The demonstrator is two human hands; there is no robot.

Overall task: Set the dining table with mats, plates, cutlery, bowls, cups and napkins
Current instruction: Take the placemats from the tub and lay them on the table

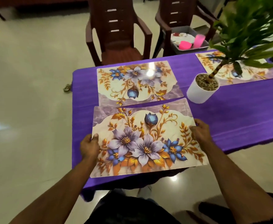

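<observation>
Near mat: we pinch its short edges, left hand and right hand, each grip holding it. Thin, light, glossy, likely flexible and slippery; edge holds suit it.

Bare purple desk lies open to the right of the near mat. A white plant pot stands between the two far mats, its leaves overhanging the right side. Two chairs block the far edge, one holding a tray.

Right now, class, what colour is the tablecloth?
Purple: the tablecloth shows best in the head view.
</observation>
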